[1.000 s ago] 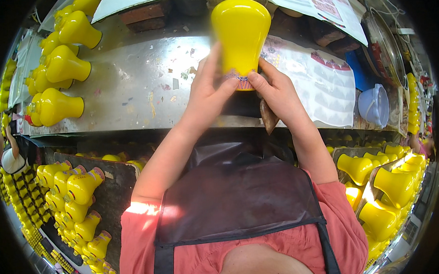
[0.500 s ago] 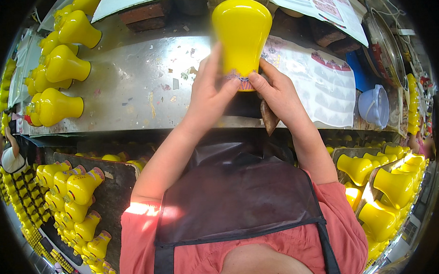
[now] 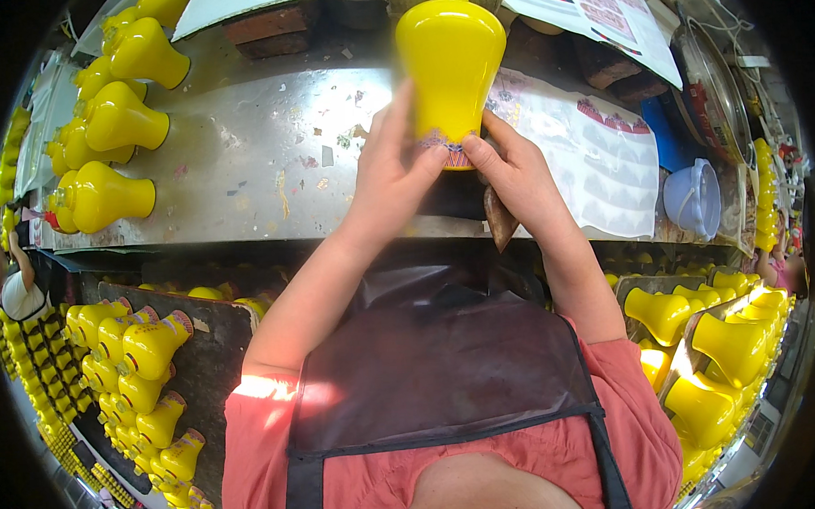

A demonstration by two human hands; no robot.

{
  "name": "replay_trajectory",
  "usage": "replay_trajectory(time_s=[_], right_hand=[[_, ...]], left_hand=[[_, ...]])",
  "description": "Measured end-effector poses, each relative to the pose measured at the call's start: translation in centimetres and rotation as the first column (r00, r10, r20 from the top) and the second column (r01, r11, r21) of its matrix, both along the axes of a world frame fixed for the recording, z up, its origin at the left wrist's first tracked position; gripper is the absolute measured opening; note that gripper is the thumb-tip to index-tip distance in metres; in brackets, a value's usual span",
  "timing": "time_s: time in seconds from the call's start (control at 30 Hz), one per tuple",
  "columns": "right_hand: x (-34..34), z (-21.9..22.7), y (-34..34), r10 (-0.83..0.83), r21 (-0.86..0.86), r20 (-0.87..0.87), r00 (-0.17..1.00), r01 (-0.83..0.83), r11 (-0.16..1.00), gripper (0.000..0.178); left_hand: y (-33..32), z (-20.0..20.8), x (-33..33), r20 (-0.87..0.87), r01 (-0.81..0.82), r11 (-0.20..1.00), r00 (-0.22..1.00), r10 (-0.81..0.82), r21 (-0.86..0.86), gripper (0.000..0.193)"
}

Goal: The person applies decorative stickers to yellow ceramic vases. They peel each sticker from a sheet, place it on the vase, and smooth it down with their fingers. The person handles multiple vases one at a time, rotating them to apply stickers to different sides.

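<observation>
A glossy yellow vase [image 3: 450,64] lies between my hands at the top middle, its narrow neck pointing away from me. Around its foot, the end nearest me, runs a patterned pink and blue decal band [image 3: 456,150]. My left hand [image 3: 393,156] grips the vase from the left, thumb pressed on the band. From the right, my right hand [image 3: 516,165] holds the foot, with its thumb on the band too. The fingertips beneath the vase are hidden. Just under my right hand shows a brown, pointed piece [image 3: 499,220] whose kind I cannot make out.
A wet-looking sheet of decals [image 3: 594,185] lies right of my hands, near a pale blue bucket [image 3: 693,200]. Several yellow vases [image 3: 114,197] line the metal table's left side. Bricks [image 3: 269,30] sit at the back. Racks of vases [image 3: 155,344] flank me; other people are at the far edges.
Almost nothing differs. Both hands keep the same hold on the vase, and the whole view has shifted very slightly.
</observation>
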State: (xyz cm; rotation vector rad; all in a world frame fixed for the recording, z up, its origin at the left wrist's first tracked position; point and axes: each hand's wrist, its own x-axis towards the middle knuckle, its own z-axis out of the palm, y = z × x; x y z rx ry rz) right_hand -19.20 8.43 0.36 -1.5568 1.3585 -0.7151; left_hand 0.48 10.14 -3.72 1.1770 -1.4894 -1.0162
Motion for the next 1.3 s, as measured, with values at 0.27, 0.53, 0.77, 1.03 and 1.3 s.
replay_trajectory(time_s=[0.27, 0.53, 0.77, 1.03, 1.3], right_hand=[[0.2, 0.2, 0.0, 0.007, 0.035, 0.001, 1.000, -0.007, 0.999, 0.062], [-1.9, 4.5, -0.5, -0.116, 0.073, 0.312, 0.943, 0.099, 0.992, 0.026], [-0.7, 5.3, -0.5, 0.043, -0.665, -0.379, 0.924, -0.305, 0.682, 0.031], [1.4, 7.9, -1.7, 0.011, -0.699, -0.594, 0.804, -0.522, 0.489, 0.033], [1.6, 8.3, -1.6, 0.024, -0.663, -0.663, 0.748, -0.602, 0.445, 0.040]], left_hand=[[0.0, 0.9, -0.2, -0.002, -0.019, 1.000, 1.000, 0.019, 0.021, 0.095], [0.0, 0.7, -0.6, 0.017, -0.048, 0.999, 0.999, 0.048, -0.026, 0.098], [0.2, 0.6, -1.0, 0.021, -0.076, 0.997, 0.997, 0.076, -0.019, 0.097], [0.3, 0.7, -1.2, 0.060, -0.109, 0.993, 0.992, 0.112, -0.045, 0.095], [0.7, 1.0, -1.1, 0.066, -0.115, 0.993, 0.991, 0.115, -0.001, 0.095]])
